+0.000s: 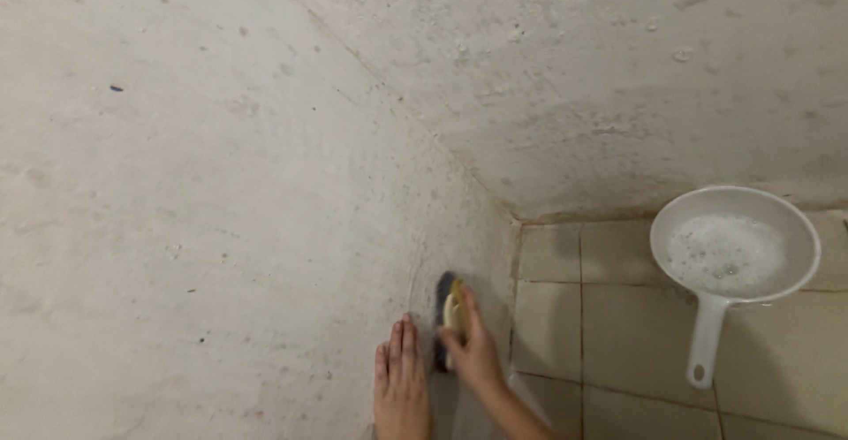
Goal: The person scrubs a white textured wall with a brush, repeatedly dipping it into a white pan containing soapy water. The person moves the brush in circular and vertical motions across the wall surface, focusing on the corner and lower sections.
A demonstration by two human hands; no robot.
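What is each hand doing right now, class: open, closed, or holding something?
Left hand: open, flat against the wall, holding nothing.
Right hand: closed around a scrubbing brush pressed to the wall.

Two rough, stained plaster walls (pixel 221 184) are seen meeting at a corner (pixel 424 131). Below them, a floor (pixel 618 352) of beige tiles with dark grout is laid. Soft, even light is cast throughout.

Left hand (pixel 402 378) laid flat, palm down, fingers straight and together, pointing up the frame. Right hand (pixel 473 347) just beside it, fingers curled tight in a grip, forearm angling off toward the lower right.
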